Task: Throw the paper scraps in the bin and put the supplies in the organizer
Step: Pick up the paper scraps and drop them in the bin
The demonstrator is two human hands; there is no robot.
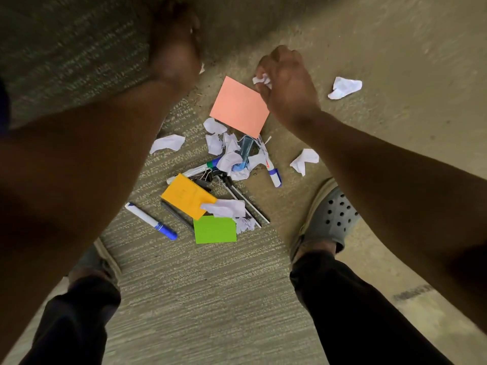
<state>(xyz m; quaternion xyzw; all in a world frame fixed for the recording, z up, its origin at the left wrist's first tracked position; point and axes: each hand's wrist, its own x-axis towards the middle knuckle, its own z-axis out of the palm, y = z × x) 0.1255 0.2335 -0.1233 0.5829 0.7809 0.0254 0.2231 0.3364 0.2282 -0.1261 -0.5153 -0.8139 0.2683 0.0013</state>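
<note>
The right hand (287, 85) is squeezed tight on a crumpled paper scrap (262, 80) — ready for the bin. Left hand (174, 56) — can't tell.

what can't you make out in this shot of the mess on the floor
Head view, the only one:
- Bin and organizer: neither is in frame.
- Left hand: dark and blurred, so whether it holds anything is unclear.
- Right hand: fingers closed on a white paper scrap, mostly hidden by the hand.
- Binder clips: partly buried under the orange sticky notes and scraps; count unclear.
</note>
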